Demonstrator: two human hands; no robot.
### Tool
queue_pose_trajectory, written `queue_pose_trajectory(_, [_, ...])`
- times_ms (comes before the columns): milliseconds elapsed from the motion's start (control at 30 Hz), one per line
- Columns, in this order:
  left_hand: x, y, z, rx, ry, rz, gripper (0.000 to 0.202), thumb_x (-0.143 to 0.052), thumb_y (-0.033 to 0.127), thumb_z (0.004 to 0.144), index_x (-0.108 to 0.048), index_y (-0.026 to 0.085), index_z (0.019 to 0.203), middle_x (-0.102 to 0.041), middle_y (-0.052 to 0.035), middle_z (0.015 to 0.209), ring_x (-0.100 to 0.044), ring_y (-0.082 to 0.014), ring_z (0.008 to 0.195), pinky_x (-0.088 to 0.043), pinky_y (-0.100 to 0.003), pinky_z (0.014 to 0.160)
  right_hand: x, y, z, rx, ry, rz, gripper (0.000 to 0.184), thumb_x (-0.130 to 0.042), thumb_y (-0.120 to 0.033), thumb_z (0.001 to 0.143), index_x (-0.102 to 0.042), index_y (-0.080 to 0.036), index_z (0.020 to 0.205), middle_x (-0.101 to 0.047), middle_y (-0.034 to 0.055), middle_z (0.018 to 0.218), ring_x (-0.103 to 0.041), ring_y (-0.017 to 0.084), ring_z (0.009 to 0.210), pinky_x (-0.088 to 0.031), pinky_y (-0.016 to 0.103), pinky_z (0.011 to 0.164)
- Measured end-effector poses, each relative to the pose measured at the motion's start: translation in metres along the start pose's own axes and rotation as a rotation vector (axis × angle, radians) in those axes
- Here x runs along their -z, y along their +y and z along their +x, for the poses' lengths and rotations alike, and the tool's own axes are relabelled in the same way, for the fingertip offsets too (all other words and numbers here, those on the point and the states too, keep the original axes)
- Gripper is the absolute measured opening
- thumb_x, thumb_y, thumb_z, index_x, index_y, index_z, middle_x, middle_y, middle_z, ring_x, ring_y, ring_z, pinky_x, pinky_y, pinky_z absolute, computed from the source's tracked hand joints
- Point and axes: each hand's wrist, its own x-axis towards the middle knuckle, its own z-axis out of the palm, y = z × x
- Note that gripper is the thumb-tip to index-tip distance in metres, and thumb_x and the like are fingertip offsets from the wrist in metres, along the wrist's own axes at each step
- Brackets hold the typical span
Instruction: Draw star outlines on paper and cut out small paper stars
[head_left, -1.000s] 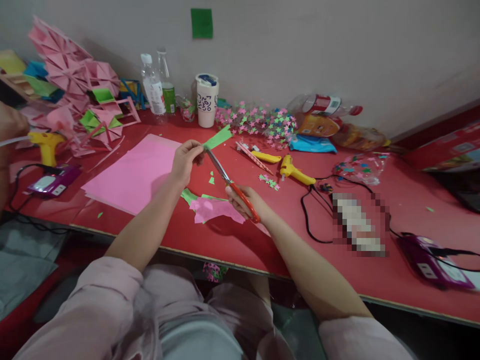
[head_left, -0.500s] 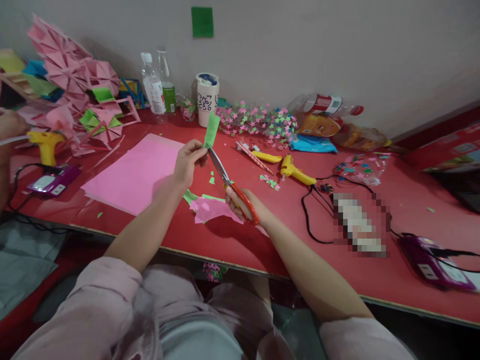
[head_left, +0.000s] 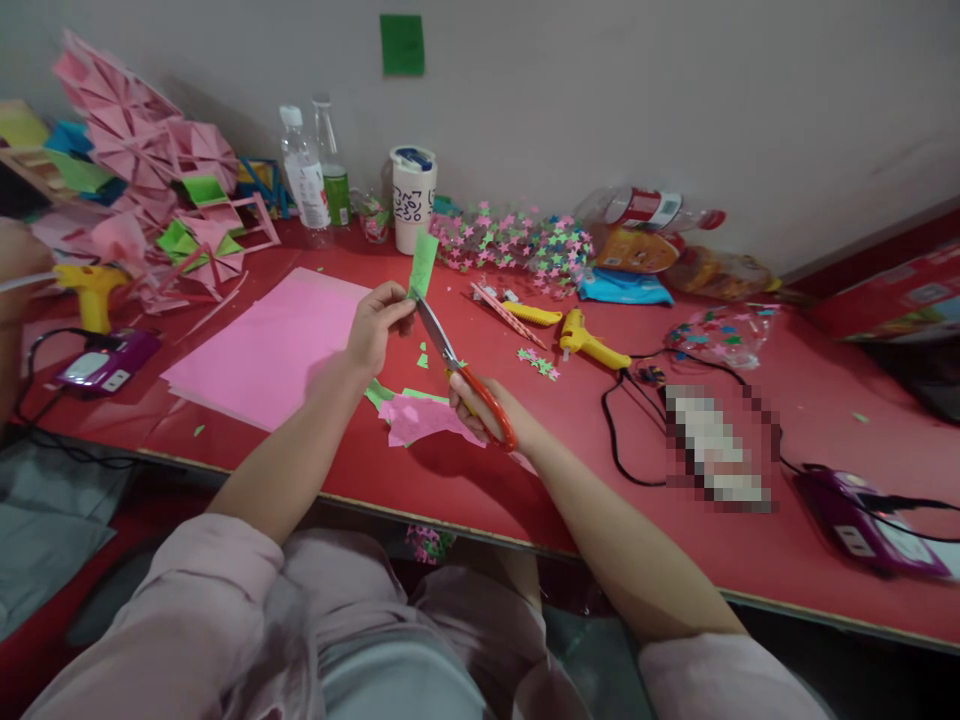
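Note:
My left hand (head_left: 377, 325) pinches the lower end of a small green paper strip (head_left: 423, 262), which stands nearly upright above the red table (head_left: 525, 480). My right hand (head_left: 480, 402) grips the red handles of a pair of scissors (head_left: 461, 368); the blades point up and left and meet the strip at its base. Below the hands lie a crumpled pink paper piece (head_left: 424, 418) and green offcuts (head_left: 379, 392).
A large pink sheet (head_left: 270, 345) lies to the left. Two yellow glue guns (head_left: 592, 345) (head_left: 94, 290), purple power adapters (head_left: 870, 520) with black cables, bottles (head_left: 306, 180), a white cup (head_left: 414, 198), star cutouts (head_left: 517, 240) and folded pink paper shapes (head_left: 142, 150) crowd the back. Another person's hand (head_left: 19, 265) shows at far left.
The green strip has turned from slanting right to nearly upright in my left hand. The scissors stay at its base, shifted only slightly.

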Motion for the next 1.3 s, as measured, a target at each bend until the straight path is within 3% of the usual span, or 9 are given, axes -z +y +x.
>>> queue_pose_trajectory(200, [0.000,0.000,0.000,0.013,0.005,0.024,0.015,-0.056,0.015,0.069,-0.044,0.018,0.061,-0.048,0.0068,0.049,-0.044,-0.0041,0.042,-0.035,-0.016,0.043,0.000,-0.003,-0.001,-0.028,0.037,-0.010,0.042,-0.048,-0.057,0.086,-0.041,-0.020,0.068,-0.032,-0.0102,0.041,-0.027,0.004,0.029,-0.024,0.016,0.027])
queue_pose_trajectory(500, [0.000,0.004,-0.001,0.058,0.023,0.017,0.015,-0.056,0.015,0.068,-0.045,0.018,0.059,-0.047,0.0054,0.049,-0.041,-0.0036,0.042,-0.031,-0.016,0.040,0.008,-0.005,-0.001,-0.019,-0.030,-0.015,0.042,-0.050,-0.058,0.084,-0.042,-0.020,0.068,-0.030,-0.0105,0.042,-0.026,0.004,0.031,-0.025,0.016,0.028])
queue_pose_trajectory(900, [-0.004,-0.003,-0.002,0.021,0.029,0.000,0.016,-0.057,0.017,0.070,-0.044,0.019,0.060,-0.046,0.0064,0.048,-0.042,-0.0043,0.042,-0.033,-0.016,0.042,-0.009,-0.004,-0.005,-0.013,0.080,-0.009,0.041,-0.046,-0.056,0.088,-0.040,-0.020,0.068,-0.031,-0.0105,0.039,-0.028,0.004,0.028,-0.024,0.018,0.030])
queue_pose_trajectory(1300, [-0.005,-0.004,-0.003,0.051,0.037,-0.005,0.016,-0.056,0.015,0.070,-0.044,0.019,0.059,-0.047,0.0060,0.049,-0.043,-0.0040,0.042,-0.032,-0.017,0.042,-0.010,-0.006,-0.007,-0.001,0.098,-0.028,0.041,-0.047,-0.056,0.087,-0.039,-0.021,0.068,-0.032,-0.0106,0.037,-0.028,0.004,0.028,-0.024,0.019,0.032])
